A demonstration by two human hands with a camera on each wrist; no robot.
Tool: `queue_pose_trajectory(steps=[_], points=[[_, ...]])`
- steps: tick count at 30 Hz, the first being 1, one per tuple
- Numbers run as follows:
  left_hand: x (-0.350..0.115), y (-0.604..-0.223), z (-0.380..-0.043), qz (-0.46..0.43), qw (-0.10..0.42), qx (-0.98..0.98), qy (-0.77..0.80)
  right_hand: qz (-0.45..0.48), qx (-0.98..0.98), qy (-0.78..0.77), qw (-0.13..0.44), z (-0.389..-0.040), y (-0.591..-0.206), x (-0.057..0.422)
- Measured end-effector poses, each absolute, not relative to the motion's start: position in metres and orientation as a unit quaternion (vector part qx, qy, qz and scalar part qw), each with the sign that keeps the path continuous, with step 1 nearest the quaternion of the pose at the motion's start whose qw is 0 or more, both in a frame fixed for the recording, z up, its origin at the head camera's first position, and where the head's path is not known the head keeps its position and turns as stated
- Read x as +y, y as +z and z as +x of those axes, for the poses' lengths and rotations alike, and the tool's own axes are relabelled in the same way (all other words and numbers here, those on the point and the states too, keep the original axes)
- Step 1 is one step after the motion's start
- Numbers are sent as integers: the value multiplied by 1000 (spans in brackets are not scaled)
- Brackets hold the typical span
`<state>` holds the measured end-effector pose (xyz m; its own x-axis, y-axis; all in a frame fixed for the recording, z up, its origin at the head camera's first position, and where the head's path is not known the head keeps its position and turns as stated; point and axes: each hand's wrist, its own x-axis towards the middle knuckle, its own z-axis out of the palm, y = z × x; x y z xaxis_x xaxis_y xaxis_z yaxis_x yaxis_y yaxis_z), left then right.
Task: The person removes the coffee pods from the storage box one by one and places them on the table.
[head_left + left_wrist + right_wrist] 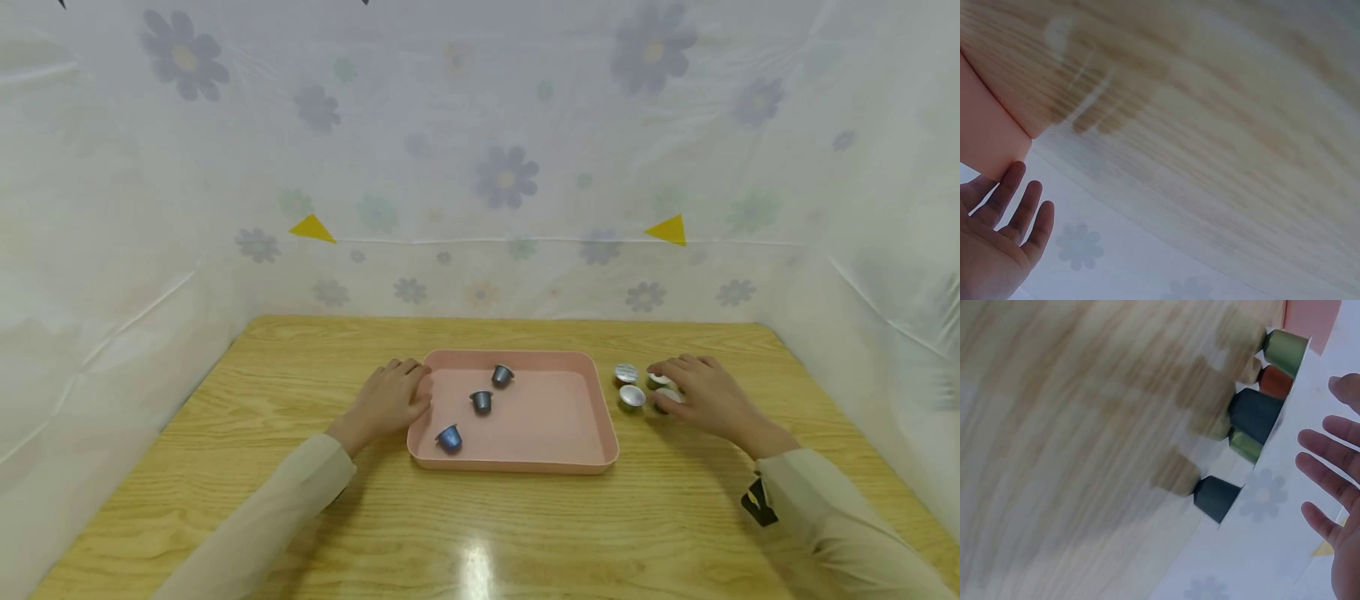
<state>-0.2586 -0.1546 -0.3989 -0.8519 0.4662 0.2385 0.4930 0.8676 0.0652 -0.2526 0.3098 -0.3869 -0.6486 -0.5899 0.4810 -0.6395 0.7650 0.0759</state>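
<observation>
My left hand (384, 400) is at the left side of a pink tray (543, 425), its fingers touching the rim; in the left wrist view the fingers (1019, 215) are spread and nearly straight. Three coffee capsules lie tipped in the tray: a blue one (450, 439) and two dark grey ones, one mid-left (482, 402) and one further back (502, 377). Above a cluster of capsules right of the tray hovers my right hand (712, 396), fingers apart and holding nothing. Those capsules stand lid down; the right wrist view shows dark (1254, 415), green (1286, 353) and orange (1275, 381) ones.
Everything stands on a wood-grain table (480, 517). White flowered sheeting (450, 125) closes off the back and both sides. Two yellow triangles, left (312, 229) and right (669, 231), are on the back sheet.
</observation>
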Motion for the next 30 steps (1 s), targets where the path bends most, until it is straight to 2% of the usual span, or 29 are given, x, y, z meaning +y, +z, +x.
queue_pose_trajectory(steps=[19,30], points=[[-154,-397,-258,-243,93,-963,-62,381,-894,41,233,-264,-375,262],[-155,-399,-259,-243,96,-963,-67,399,-893,41,205,-268,-368,237]])
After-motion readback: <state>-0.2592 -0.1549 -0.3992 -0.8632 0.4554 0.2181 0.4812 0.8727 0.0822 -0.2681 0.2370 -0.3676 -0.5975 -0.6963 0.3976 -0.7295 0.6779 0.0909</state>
